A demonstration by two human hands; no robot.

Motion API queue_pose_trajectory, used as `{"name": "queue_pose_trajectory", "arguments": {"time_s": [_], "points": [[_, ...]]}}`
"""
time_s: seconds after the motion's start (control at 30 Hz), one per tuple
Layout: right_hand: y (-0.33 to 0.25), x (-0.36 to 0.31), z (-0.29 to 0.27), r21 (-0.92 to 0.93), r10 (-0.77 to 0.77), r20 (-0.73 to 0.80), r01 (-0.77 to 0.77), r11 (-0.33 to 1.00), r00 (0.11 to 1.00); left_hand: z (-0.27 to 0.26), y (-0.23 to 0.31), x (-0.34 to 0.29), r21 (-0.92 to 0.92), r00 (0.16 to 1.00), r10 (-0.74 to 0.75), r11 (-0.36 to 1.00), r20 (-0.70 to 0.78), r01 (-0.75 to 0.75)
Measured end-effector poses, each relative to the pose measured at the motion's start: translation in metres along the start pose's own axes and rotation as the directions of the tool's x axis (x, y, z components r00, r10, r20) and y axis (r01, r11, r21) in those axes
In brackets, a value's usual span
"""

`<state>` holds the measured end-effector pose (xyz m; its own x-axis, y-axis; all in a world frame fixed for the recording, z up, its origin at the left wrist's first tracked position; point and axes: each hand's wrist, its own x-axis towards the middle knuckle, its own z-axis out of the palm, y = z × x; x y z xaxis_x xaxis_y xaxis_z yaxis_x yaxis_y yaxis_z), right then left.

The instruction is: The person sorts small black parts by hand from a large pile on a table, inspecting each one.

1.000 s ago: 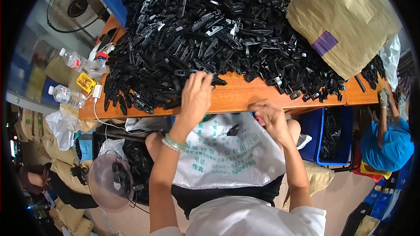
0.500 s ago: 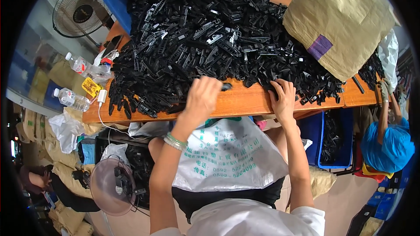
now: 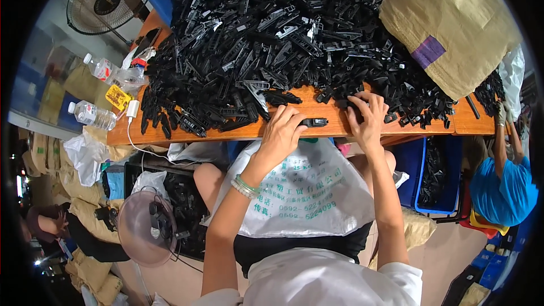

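From where I stand, the left grip (image 3: 281,131) is bent at the front of the wooden counter (image 3: 334,127), fingertips against the left end of a dark, oblong part (image 3: 317,122) lying near the edge; whether they pinch it, I can't tell. The right grip (image 3: 368,118) curls over dark pieces at the near fringe of the black plastic heap (image 3: 255,39), thumb and fingers a little apart (what they hold, if anything, is hidden from me). Below, a white sack (image 3: 306,198) with green print covers the person's lap
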<state>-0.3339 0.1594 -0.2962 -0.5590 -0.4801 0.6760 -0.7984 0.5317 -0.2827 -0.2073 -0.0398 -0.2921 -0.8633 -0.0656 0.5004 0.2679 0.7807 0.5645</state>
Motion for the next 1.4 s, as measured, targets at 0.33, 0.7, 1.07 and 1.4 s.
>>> {"name": "queue_pose_trajectory", "arguments": {"time_s": [0.33,0.7,1.07,1.4], "points": [[-0.007,-0.002,0.005,-0.037,0.103,0.041,-0.102,0.994,0.994,0.005,-0.008,-0.007,-0.017,0.997,0.043,0.999,-0.07,-0.044],[-0.041,-0.01,-0.008,0.541,0.098,0.281,-0.242,0.806,0.955,0.005,-0.01,-0.009,-0.04,0.996,0.041,0.998,-0.077,-0.044],[-0.053,-0.006,-0.003,0.51,0.124,0.363,-0.308,0.803,0.924,0.007,0.0,-0.006,-0.068,0.999,0.019,0.997,-0.051,-0.022],[-0.041,0.004,-0.003,0.512,0.1,0.257,-0.224,0.829,0.961,-0.032,-0.012,-0.045,0.274,0.975,0.11,0.96,-0.194,-0.053]]}}
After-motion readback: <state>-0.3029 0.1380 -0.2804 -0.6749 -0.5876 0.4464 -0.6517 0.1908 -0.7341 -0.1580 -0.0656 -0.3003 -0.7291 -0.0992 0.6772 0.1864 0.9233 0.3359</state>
